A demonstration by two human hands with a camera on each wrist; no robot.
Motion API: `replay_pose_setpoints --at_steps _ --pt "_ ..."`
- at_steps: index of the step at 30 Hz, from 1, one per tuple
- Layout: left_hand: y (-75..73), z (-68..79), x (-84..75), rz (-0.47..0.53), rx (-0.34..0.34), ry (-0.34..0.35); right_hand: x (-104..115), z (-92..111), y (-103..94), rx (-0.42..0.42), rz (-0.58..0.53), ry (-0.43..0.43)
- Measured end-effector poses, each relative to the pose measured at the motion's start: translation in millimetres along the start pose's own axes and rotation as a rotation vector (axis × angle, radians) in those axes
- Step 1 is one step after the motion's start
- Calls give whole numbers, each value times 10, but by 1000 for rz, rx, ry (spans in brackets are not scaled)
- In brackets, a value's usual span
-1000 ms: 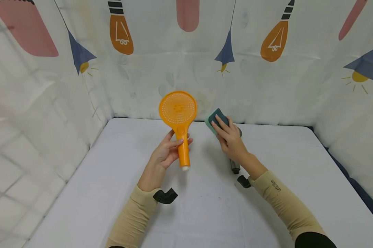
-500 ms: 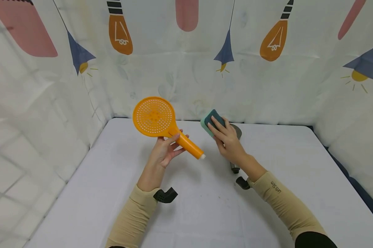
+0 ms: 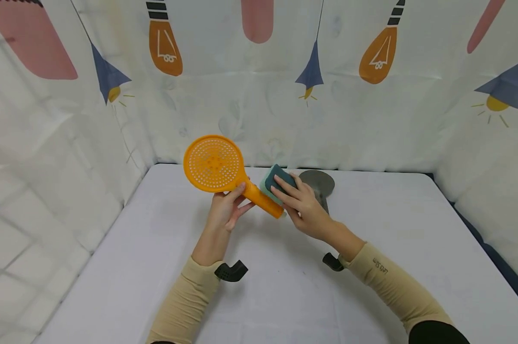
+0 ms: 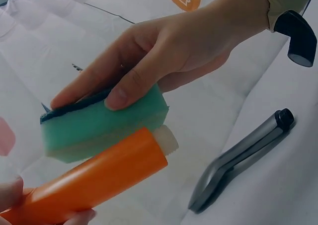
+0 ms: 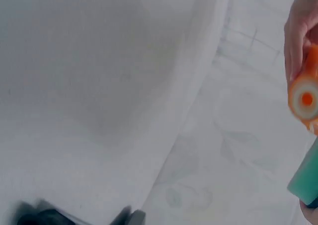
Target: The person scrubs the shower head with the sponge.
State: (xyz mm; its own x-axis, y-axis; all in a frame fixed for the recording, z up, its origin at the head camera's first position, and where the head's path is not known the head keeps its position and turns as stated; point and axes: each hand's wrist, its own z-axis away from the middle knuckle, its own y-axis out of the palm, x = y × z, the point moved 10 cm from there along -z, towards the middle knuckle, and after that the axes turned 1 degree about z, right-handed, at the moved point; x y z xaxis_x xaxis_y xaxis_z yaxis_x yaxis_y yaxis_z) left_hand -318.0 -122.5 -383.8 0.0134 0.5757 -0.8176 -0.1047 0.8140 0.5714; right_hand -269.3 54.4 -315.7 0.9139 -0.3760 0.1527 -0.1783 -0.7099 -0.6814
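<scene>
An orange handheld shower head [image 3: 213,163] with a round perforated face is held up above the table, tilted, its handle pointing down to the right. My left hand [image 3: 226,206] grips it at the neck, thumb on top. The handle [image 4: 107,178] ends in a white threaded stub in the left wrist view. With my right hand [image 3: 308,210] I hold a sponge [image 3: 276,184], light green with a dark teal pad. Its green side lies against the handle or very near it. The right wrist view catches only a corner of the sponge [image 5: 307,178] and the handle's hollow end.
A grey shower head [image 3: 318,181] lies on the white table [image 3: 259,296] behind my right hand, partly hidden by it. Its dark handle [image 4: 233,160] shows in the left wrist view. A printed white curtain [image 3: 259,110] closes off the back and sides.
The orange shower head has swung from upright to tilted, its round end going left. My right hand has brought the sponge left and down to the handle, uncovering more of the grey shower head's round end.
</scene>
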Motion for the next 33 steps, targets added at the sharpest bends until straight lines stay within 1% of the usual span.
replay_pose_setpoints --at_steps 3,7,10,13,17,19,21,24,28,30,33 --pt "8 13 -11 53 -6 9 72 -1 58 32 7 -26" --pt "-12 34 -22 168 -17 14 115 16 124 66 4 -35" --pt "-34 44 -47 199 -25 32 146 41 155 94 -2 -46" --pt "-49 48 -72 196 -29 48 167 54 183 129 -6 -54" --pt "-14 51 -78 174 -15 54 127 0 205 150 -25 -17" --pt "32 55 -40 158 3 38 90 -59 201 131 -35 12" --pt "83 54 34 141 24 7 55 -126 201 100 -38 39" --pt "122 51 141 132 32 -31 40 -207 225 58 -17 50" --pt "93 43 185 111 16 -26 86 -215 316 65 43 11" --pt "75 45 163 95 8 -21 128 -197 348 83 71 -21" --pt "49 42 113 91 -13 -31 199 -161 360 121 93 -79"
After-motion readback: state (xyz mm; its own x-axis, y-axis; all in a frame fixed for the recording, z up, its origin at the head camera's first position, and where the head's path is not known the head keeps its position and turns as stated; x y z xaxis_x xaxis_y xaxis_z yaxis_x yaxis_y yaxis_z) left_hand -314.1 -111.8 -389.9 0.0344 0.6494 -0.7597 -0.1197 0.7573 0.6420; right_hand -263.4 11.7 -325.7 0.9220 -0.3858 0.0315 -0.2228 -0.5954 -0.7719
